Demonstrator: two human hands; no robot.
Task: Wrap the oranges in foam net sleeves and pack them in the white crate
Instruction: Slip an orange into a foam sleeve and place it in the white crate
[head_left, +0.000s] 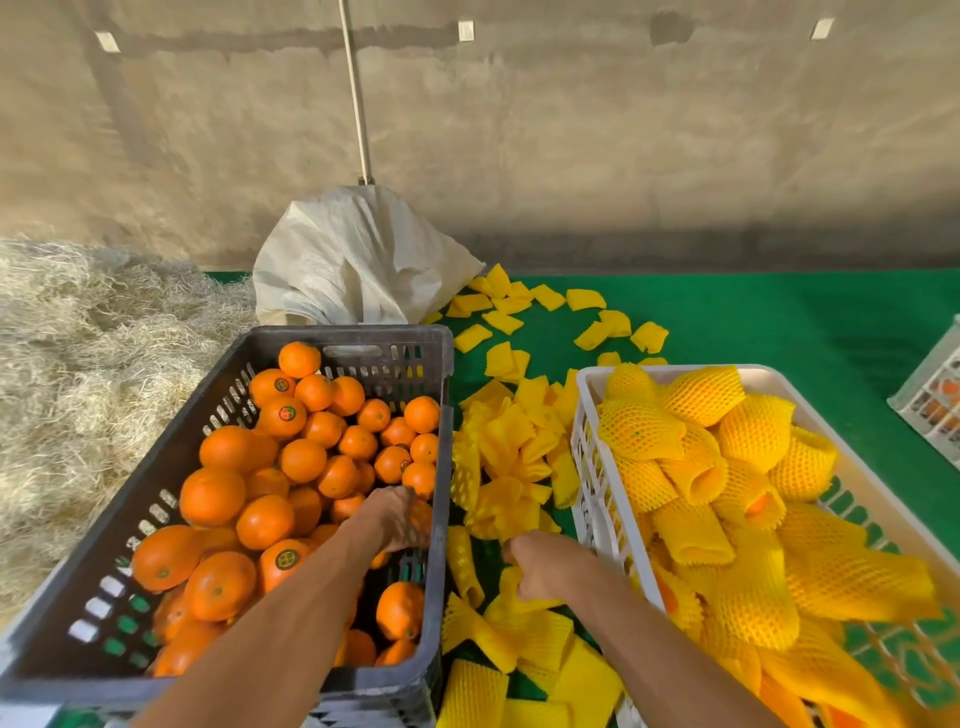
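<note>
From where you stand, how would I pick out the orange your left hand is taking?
Find the dark crate of bare oranges on the left. At its near right wall, the left hand closes over one orange. It is the only one there under fingers.

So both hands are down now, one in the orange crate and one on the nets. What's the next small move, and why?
Probably lift both hands toward each other. The left hand is curled over an orange in the dark crate, and the right hand pinches a yellow foam net sleeve from the loose pile on the green mat. Fruit and sleeve have yet to meet, so bringing them together allows sleeving.
</note>
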